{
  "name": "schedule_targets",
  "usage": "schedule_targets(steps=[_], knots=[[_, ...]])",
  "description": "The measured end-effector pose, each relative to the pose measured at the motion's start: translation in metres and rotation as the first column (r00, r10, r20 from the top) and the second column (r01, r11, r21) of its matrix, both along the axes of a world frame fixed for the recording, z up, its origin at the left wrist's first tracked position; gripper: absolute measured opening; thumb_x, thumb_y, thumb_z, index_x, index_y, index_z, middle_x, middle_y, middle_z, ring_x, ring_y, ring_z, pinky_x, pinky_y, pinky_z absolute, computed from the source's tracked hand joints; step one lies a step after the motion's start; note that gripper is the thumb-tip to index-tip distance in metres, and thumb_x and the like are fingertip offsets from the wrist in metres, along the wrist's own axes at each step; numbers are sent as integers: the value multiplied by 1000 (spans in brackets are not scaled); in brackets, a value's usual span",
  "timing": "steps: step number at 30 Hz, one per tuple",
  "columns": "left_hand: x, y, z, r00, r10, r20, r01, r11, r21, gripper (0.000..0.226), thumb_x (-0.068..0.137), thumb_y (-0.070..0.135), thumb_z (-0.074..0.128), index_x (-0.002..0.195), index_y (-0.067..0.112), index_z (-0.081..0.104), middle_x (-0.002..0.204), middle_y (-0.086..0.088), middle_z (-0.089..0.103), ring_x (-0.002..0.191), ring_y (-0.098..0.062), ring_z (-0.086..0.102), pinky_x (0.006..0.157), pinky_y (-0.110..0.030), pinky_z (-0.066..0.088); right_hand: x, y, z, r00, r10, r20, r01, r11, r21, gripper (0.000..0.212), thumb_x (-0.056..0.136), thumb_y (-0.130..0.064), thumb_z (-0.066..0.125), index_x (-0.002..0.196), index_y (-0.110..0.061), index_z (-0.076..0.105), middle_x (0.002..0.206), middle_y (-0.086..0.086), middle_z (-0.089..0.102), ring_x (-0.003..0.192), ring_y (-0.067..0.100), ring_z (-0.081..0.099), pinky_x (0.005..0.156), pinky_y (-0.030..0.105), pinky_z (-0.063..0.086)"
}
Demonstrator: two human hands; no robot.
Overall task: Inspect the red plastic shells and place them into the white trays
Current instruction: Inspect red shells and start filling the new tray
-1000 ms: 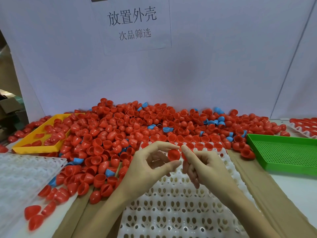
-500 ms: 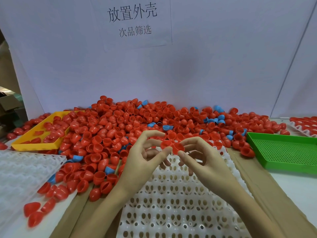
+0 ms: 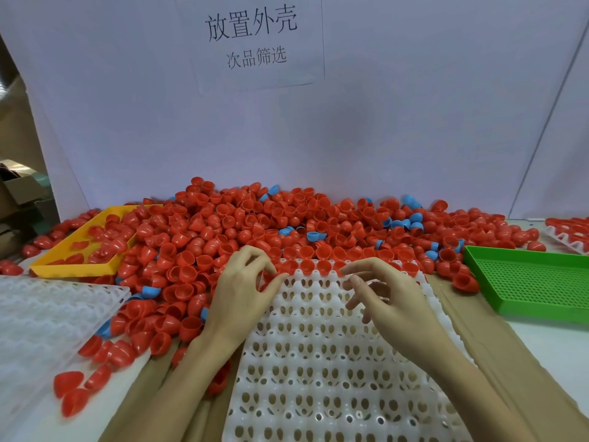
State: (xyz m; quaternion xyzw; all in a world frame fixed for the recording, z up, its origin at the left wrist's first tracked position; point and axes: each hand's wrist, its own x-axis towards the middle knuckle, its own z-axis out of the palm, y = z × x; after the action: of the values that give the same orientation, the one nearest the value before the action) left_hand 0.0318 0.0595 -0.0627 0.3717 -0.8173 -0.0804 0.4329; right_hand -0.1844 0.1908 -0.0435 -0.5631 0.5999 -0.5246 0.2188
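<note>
Where the desk meets the backdrop, the red plastic shells (image 3: 255,231) lie heaped, small glossy cups, a few seated along the far row of the white tray (image 3: 318,362). The left hand (image 3: 242,298) and right hand (image 3: 392,301) hover over that row with fingers loosely curled, apparently holding nothing, just short of the seated shells.
</note>
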Motion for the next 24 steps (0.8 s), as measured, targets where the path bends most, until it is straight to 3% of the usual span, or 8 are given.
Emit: schedule_targets(steps=[3,6,10,13,17,21,24], knots=[[-2,2,-2,996,-62,71,63,998,-8,23,84,32,86,77,21,67,103,14,63,99,-2,57,90,-18,49,-1,0,-1,1000,-9,-13,9,1000,5,17,104,-18,60,107,-30,71,96,-8,74,80,13,75,62,37,62],[-4,5,-5,982,-99,161,104,994,-21,23,86,38,82,79,21,68,101,12,69,102,-5,63,100,-25,46,-2,0,-1,1000,-15,-19,15,1000,8,17,105,-18,60,107,-30,72,96,-10,74,80,13,75,63,39,63],[-4,4,-6,971,-119,207,118,993,18,35,92,53,67,82,20,76,94,14,70,99,-3,63,103,-20,38,-1,0,0,999,-14,-29,14,1000,11,18,105,-18,59,106,-31,72,96,-13,73,79,13,75,63,35,62],[-4,4,-6,965,-122,231,123,992,10,39,95,52,63,84,18,80,98,12,71,102,-4,62,102,-13,31,-1,0,-1,999,-13,-32,13,1000,17,19,105,-17,59,106,-32,71,97,-13,73,78,13,75,63,32,61],[-2,3,-7,962,-152,228,146,988,42,34,99,47,62,89,21,81,103,16,71,103,0,61,102,-15,38,0,0,-1,999,-15,-37,16,999,29,19,105,-17,59,105,-32,71,97,-14,73,77,13,75,61,30,60],[6,-10,0,995,-96,15,94,990,102,28,102,44,56,110,26,76,114,22,68,107,6,60,96,-13,45,0,-1,-1,999,-17,-33,18,999,36,20,105,-16,59,105,-31,71,95,-14,73,77,13,75,60,30,60],[20,-27,-3,990,65,122,-74,995,73,36,105,44,50,132,28,67,140,14,58,134,-3,47,116,-30,35,0,-1,-1,999,-20,-37,21,999,37,20,105,-15,59,104,-31,72,95,-13,73,76,13,75,60,31,60]])
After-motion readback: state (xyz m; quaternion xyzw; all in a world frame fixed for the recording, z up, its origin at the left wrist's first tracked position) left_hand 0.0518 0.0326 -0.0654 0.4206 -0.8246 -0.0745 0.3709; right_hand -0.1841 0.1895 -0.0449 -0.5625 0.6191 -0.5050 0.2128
